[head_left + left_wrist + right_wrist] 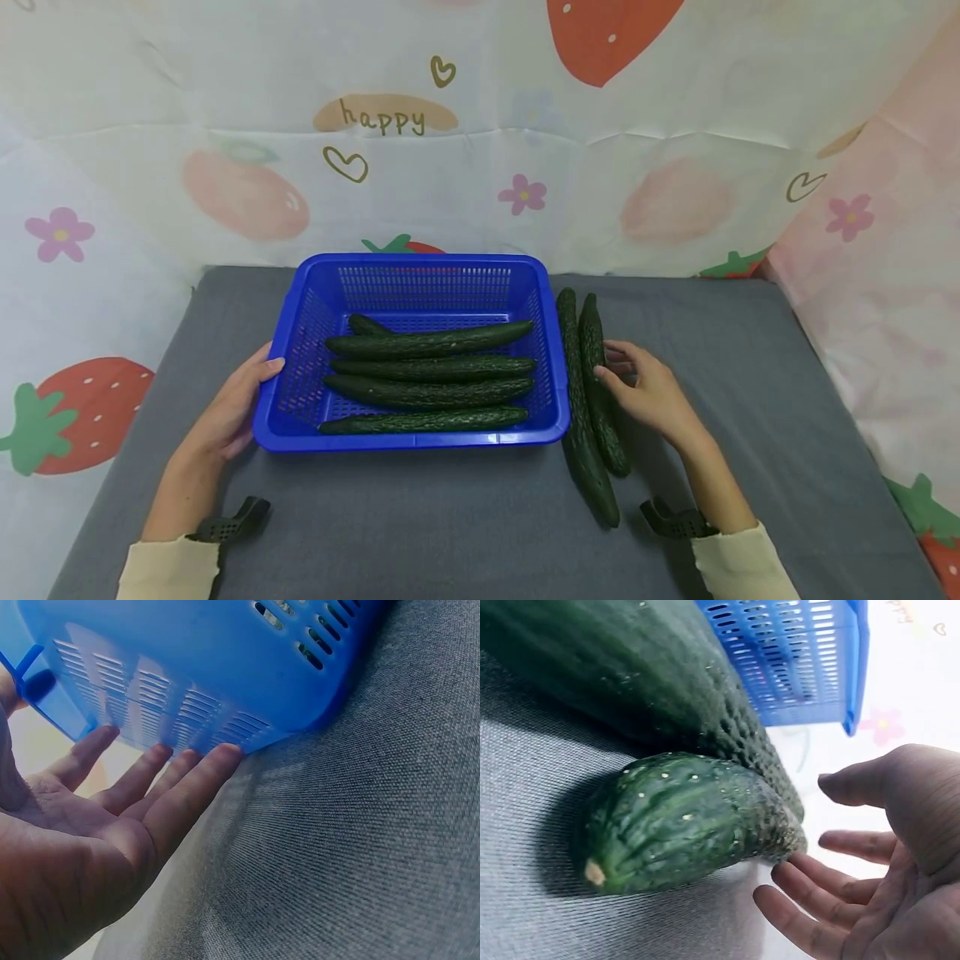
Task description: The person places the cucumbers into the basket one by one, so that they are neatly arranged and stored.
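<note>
A blue plastic basket [411, 442] with slotted walls stands on the grey cloth, holding several dark green cucumbers [431, 392] laid crosswise. My left hand [236, 404] holds its left end, thumb over the rim and fingertips against the outer wall [161, 701]. Along the basket's right side lie two more cucumbers, a longer one [588, 467] next to the basket and a shorter one [596, 392] outside it. My right hand [648, 392] is at the shorter cucumber's right side, thumb and fingers spread apart, fingertips close to its surface in the right wrist view.
Grey cloth [420, 525] covers the table. Behind it hangs a white printed curtain [480, 200] with strawberries, flowers and hearts, and more of it borders the left and right sides. Dark bands with cameras [232, 523] are on both wrists.
</note>
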The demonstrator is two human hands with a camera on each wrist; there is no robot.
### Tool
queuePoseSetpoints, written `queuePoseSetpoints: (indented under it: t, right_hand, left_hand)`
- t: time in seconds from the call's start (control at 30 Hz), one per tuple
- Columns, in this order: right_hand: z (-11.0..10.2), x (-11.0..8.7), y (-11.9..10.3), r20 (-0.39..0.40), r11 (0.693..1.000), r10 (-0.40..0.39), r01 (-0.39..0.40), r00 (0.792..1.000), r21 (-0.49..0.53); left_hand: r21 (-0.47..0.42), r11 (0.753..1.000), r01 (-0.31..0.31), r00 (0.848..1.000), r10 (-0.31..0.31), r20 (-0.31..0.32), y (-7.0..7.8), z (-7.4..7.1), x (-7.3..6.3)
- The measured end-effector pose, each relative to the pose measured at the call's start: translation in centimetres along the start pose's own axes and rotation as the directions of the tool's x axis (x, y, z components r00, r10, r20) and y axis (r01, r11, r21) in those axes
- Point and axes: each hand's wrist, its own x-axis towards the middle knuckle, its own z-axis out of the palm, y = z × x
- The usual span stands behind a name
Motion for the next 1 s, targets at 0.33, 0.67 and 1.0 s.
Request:
queuePoseSetpoints:
  t: [0.33,0.67,1.0]
  right_hand:
    - [0.7,0.6,0.0,0.034,0.998,0.063,-0.063,0.997,-0.010]
    - [1.2,1.4,-0.2,0.073,0.990,0.130,-0.126,0.989,-0.062]
    - [1.0,1.8,-0.8,0.105,0.984,0.149,-0.137,0.983,-0.112]
  left_hand:
    - [-0.026,1.000,-0.014,1.000,0.014,0.010,0.1,0.2,0.0]
    - [-0.015,1.000,-0.022,1.000,0.022,0.017,0.3,0.3,-0.1]
    - [-0.013,1.000,-0.017,1.000,0.017,0.018,0.4,0.3,-0.1]
